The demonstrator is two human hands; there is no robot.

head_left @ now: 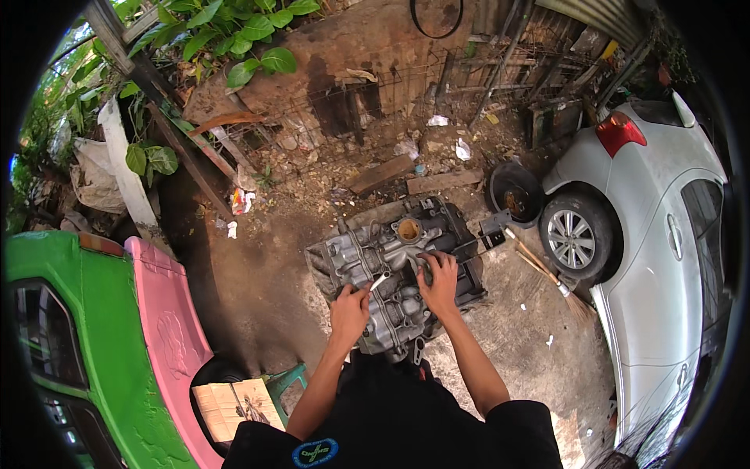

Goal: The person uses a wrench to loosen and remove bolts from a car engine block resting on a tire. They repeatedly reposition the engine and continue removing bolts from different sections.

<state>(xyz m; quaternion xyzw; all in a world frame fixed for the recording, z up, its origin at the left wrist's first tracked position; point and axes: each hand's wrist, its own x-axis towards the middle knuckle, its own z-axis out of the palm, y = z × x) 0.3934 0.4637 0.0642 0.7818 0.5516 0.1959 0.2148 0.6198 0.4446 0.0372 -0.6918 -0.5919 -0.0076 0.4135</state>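
Observation:
An engine (348, 254) of grey cast metal with a dark section on its right rests below me, a round rusty-brown opening near its top middle. My left hand (350, 314) is over its left half, closed on a small pale tool (380, 281) that looks like a wrench. My right hand (439, 283) is on the engine's middle-right, fingers curled around a grey metal part whose exact shape is hidden by them.
A silver car (652, 281) stands at right, with a broom (570, 296) and black bucket (506, 177) beside it. A green-and-pink vehicle (94, 313) is at left, near cardboard (219, 405). Planks (445, 181), debris, plants and a weathered wall lie beyond the engine.

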